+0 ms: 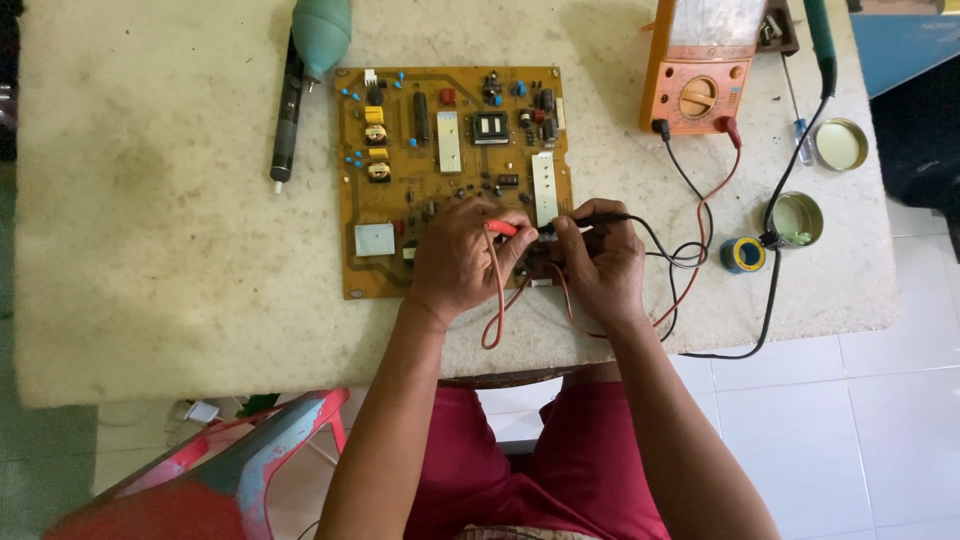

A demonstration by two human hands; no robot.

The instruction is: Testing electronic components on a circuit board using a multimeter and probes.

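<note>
Red cloth covered the seated person's lap at the near edge of the worn, stained pale tabletop [150,250], where both forearms reached forward. The left hand [458,262] was closed around a red-handled test probe [503,228], and the right hand [600,262] pinched a black test probe [590,218], the two tips brought close together on the lower right part of the mustard-yellow rectangular circuit board [400,200], apparently so each could touch a chosen spot. Red and black leads looped off the table edge and ran back to the orange analogue multimeter [700,85] beyond, set within sight of the board. Near it lay a blue spool of solder wire [742,255] and two small round tins [797,218]. Farther left rested a black desoldering pump [287,110] beside a teal rubber blower bulb [322,35].
</note>
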